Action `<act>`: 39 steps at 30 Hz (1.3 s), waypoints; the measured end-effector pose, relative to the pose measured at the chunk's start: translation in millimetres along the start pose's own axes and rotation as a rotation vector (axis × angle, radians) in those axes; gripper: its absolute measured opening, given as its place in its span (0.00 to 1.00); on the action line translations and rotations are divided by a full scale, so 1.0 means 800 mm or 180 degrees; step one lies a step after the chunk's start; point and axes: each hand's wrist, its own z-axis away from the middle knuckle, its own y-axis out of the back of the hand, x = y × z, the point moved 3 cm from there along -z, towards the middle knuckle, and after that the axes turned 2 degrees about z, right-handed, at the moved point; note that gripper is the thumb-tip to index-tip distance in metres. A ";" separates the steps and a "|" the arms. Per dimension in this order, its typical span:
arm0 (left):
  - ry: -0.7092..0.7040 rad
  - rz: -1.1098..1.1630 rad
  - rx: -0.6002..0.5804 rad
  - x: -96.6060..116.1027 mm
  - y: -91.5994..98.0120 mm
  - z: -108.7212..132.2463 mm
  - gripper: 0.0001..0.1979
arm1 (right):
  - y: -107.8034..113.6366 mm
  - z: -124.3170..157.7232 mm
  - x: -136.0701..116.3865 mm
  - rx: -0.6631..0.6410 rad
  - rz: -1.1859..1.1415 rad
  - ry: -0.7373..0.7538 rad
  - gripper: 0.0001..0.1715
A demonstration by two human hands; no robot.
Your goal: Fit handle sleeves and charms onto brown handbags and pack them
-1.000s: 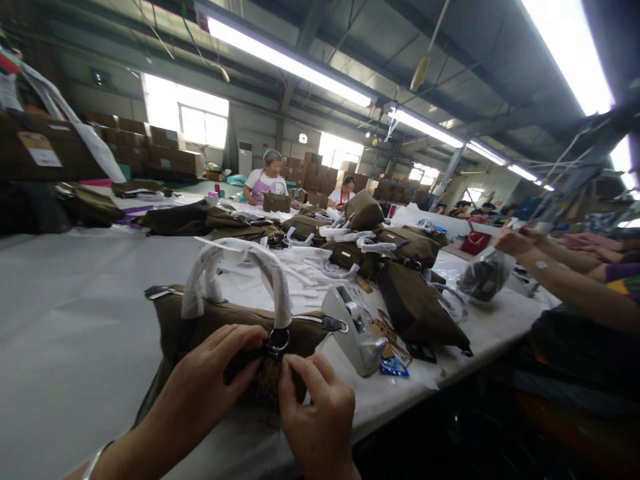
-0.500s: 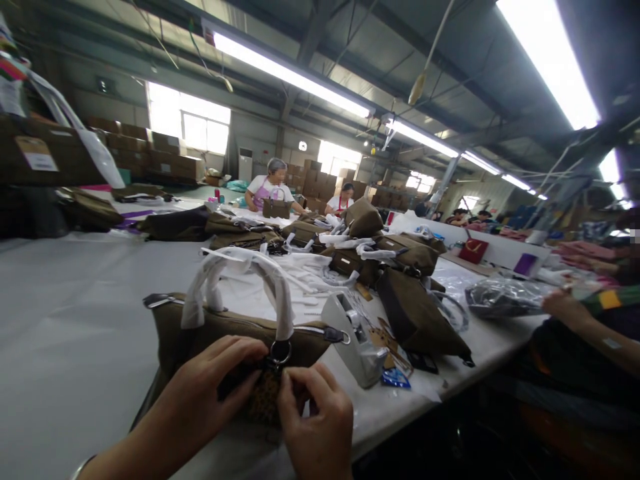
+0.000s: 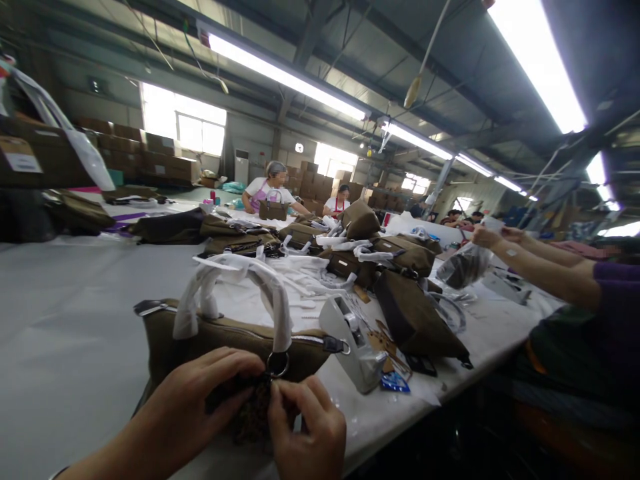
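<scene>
An olive-brown handbag (image 3: 200, 340) lies on the white table (image 3: 75, 313) right in front of me, its handles (image 3: 235, 280) wrapped in white paper. My left hand (image 3: 200, 393) curls over the bag's front, its fingers pressed onto a small dark patterned piece (image 3: 255, 417) below the metal ring (image 3: 277, 365). My right hand (image 3: 305, 427) is closed in a pinch on that same piece, just under the ring. Most of the piece is hidden by my fingers.
A grey tape dispenser (image 3: 353, 343) stands right of the bag, with brown tags and a blue packet beside it. Several more olive bags (image 3: 415, 317) and white paper strips lie further back. A co-worker's arms (image 3: 540, 270) hold a clear plastic bag at the right. Other people work at the far end.
My hands have slid slightly down and left on the bag's front. The co-worker at the right has lifted the plastic bag off the table again.
</scene>
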 end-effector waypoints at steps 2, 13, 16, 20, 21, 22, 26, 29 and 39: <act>-0.0057 0.0060 -0.0005 0.003 0.000 -0.003 0.17 | -0.001 0.000 -0.002 -0.0013 -0.0035 0.0012 0.10; -0.0742 -0.0997 0.0064 0.019 0.003 -0.002 0.14 | -0.007 -0.001 0.011 -0.0181 -0.0631 -0.0489 0.10; -0.0725 -0.1074 -0.0075 0.021 0.001 -0.006 0.17 | -0.006 -0.009 0.010 -0.0309 -0.0629 -0.0401 0.11; -0.0678 -0.0996 -0.0140 0.015 -0.003 -0.013 0.18 | -0.004 -0.017 0.007 -0.0366 -0.0633 -0.0438 0.11; -0.0689 -0.1003 -0.0110 0.014 -0.004 -0.014 0.16 | -0.003 -0.018 0.007 -0.0390 -0.0633 -0.0467 0.12; -0.0696 -0.1012 -0.0075 0.013 -0.005 -0.015 0.14 | -0.003 -0.019 0.006 -0.0417 -0.0626 -0.0492 0.12; -0.0784 -0.0956 0.0115 0.013 -0.008 -0.017 0.08 | 0.001 -0.021 0.006 -0.0493 -0.0548 -0.0503 0.12; -0.0878 -0.0877 0.0211 0.017 -0.011 -0.017 0.08 | 0.008 -0.025 0.005 -0.0653 -0.0664 -0.0487 0.14; -0.0558 -0.0497 0.0262 0.023 -0.014 0.002 0.14 | 0.017 -0.024 -0.011 -0.0848 -0.0563 -0.0458 0.12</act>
